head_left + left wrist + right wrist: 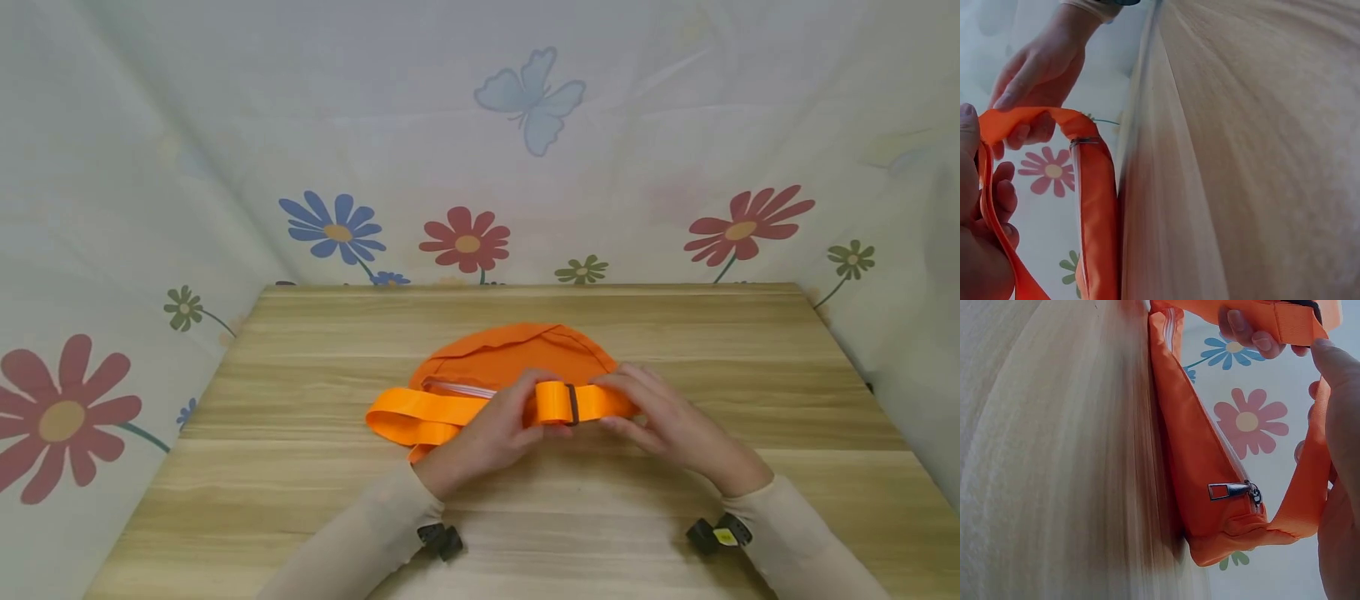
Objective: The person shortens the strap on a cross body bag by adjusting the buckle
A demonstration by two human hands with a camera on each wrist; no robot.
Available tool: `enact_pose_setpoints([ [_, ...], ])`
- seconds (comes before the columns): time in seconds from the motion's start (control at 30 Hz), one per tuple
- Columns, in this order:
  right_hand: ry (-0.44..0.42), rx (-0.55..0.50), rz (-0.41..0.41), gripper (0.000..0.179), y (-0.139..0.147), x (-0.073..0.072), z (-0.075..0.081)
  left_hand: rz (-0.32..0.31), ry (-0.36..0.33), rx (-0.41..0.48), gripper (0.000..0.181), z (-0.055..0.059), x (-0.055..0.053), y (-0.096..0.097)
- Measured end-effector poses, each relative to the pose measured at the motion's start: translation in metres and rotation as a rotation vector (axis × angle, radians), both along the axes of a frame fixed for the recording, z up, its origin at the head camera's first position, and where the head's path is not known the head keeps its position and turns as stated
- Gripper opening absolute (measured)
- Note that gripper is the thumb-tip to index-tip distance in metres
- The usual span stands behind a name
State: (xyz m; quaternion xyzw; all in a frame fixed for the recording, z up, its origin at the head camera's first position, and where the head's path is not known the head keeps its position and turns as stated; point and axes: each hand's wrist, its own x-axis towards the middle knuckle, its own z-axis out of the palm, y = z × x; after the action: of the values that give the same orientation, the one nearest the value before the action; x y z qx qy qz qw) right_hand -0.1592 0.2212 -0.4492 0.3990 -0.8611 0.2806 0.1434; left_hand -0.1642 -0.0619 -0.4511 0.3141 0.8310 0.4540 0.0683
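An orange waist bag (517, 358) rests on the wooden table, its curved top edge facing the wall. In front of it, both hands hold its bright orange strap (600, 402) raised, with a dark slider buckle (573, 404) between them. My left hand (491, 433) pinches the strap left of the buckle. My right hand (671, 421) grips it on the right, thumb below and fingers above. A loose strap loop (405, 404) lies beyond the left wrist. The right wrist view shows a metal zipper pull (1229, 491) at one end of the bag.
The wood-grain table (315, 350) runs back to a pale curtain (420, 125) printed with flowers and a butterfly, which also hangs at both sides. Small dark devices (442, 540) are worn on both wrists over light sleeves.
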Motion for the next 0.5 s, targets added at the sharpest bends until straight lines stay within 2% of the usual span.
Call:
enact_pose_setpoints([
  [0.23,0.000,-0.005,0.017,0.058,-0.0001,-0.0001,0.0006,-0.066,0.039,-0.023,0.058,0.0025,0.0008,-0.0063],
  [0.5,-0.035,-0.045,0.064,0.060,0.0011,0.0009,0.0007,-0.043,0.080,-0.017,0.054,0.0022,0.0013,-0.0038],
])
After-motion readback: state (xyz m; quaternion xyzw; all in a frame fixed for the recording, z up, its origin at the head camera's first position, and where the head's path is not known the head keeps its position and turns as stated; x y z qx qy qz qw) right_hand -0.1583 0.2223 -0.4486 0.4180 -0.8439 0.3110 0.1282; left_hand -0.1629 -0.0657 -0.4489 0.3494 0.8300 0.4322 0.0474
